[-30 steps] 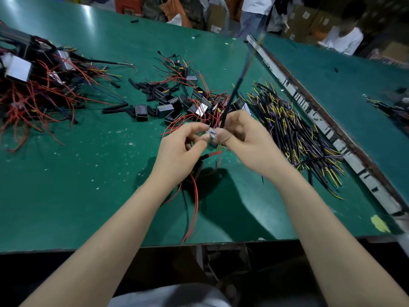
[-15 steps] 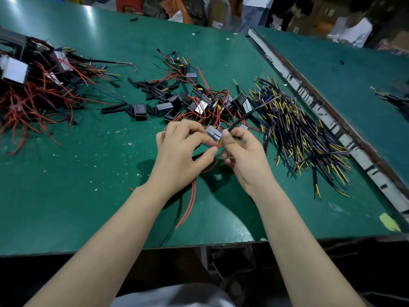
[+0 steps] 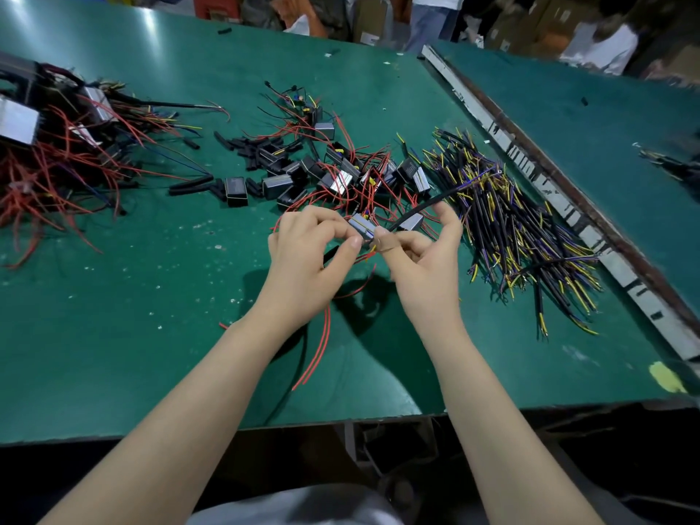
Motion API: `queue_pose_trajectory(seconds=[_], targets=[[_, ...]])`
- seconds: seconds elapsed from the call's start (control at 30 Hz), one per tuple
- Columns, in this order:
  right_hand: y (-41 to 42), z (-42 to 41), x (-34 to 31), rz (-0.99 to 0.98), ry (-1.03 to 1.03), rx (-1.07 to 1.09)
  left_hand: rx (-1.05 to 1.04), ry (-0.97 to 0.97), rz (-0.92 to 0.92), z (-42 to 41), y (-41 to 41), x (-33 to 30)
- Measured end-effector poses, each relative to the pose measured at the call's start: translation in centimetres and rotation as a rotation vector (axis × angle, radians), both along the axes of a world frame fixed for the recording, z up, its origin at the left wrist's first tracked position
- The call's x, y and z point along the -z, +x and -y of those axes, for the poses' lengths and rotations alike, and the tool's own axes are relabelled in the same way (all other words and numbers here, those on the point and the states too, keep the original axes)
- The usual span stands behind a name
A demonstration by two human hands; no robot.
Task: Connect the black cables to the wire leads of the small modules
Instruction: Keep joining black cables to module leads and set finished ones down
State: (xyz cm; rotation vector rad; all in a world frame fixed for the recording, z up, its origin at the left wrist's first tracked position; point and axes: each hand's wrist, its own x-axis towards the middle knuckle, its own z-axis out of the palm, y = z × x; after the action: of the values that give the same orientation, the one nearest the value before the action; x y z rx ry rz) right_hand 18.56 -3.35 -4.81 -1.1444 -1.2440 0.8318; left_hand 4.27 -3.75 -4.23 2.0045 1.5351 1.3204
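Centrally, small grey module [image 3: 361, 226] with red leads, pinched between hands.

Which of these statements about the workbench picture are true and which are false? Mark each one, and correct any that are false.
1. The left hand holds a small module. True.
2. The right hand is empty and lies flat on the table. False: it pinches a black cable that rises toward the far right.
3. The pile of black cables with yellow and purple ends lies to the right of the hands. True.
4. The green table bears only one module. False: a heap of loose modules with red leads lies beyond the hands.
5. Red wire leads hang down below the left hand. True.
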Motion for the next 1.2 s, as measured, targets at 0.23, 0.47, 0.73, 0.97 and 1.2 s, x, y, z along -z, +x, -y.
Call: queue_pose_trajectory(seconds=[0.23, 0.47, 0.73, 0.97, 1.2], targets=[[-0.23, 0.79, 0.14, 0.216, 0.243, 0.290, -0.024, 0.009, 0.022, 0.18, 0.03, -0.18], [0.01, 0.93, 0.24, 0.515, 0.344, 0.194, -0.013, 0.020, 0.043, 0.23, 0.07, -0.29], [0.34, 0.28, 0.33, 0.611, 0.340, 0.159, 0.024, 0.002, 0.049, 0.25, 0.00, -0.44], [-0.06, 0.41, 0.33, 0.663, 0.251, 0.150, 0.065, 0.144, -0.103, 0.90, -0.25, -0.55], [0.02, 0.50, 0.49, 0.656, 0.182, 0.148, 0.113, 0.084, -0.233, 0.32, -0.71, 0.08]])
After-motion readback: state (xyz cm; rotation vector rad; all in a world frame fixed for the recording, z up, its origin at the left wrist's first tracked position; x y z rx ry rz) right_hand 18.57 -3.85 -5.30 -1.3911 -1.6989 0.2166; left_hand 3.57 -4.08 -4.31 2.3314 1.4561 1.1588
